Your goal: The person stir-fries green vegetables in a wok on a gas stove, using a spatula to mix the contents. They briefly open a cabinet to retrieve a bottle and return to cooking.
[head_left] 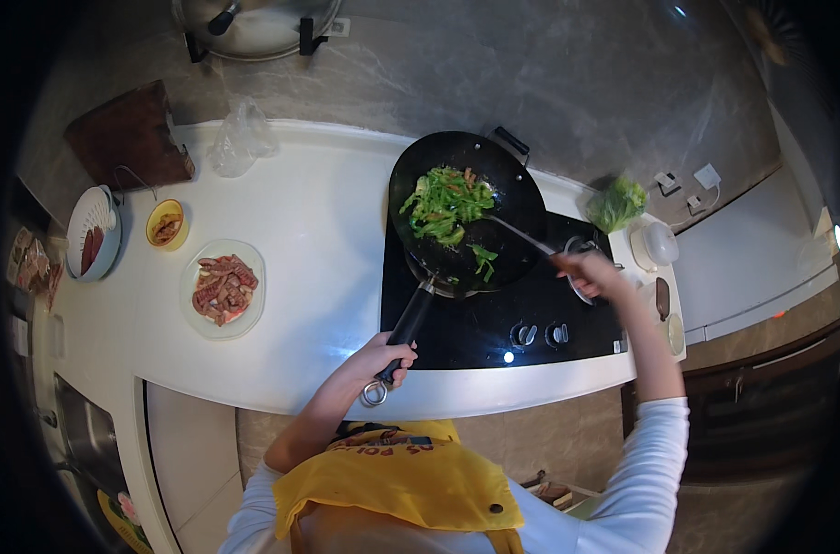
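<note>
My left hand [385,360] is wrapped around the black handle [413,322] of a wok. The dark wok [513,256] sits tilted over the black glass hob [454,339]. Chopped green vegetables [447,201] with a few brownish bits are heaped towards its far left side, and a few loose pieces [484,260] lie lower down. In my right hand [589,273], slightly blurred, is the handle of a metal spatula [524,234]. The spatula's shaft reaches into the wok, and its tip meets the greens' right edge.
Left on the counter stand a plate of sliced sausage-like meat [226,287], a yellow bowl [176,235], a colander [80,208], a plastic bag [243,142] and a dark cutting board [132,138]. Bagged leafy greens [617,202] and a white lidded container [655,246] stand beyond the hob's right side.
</note>
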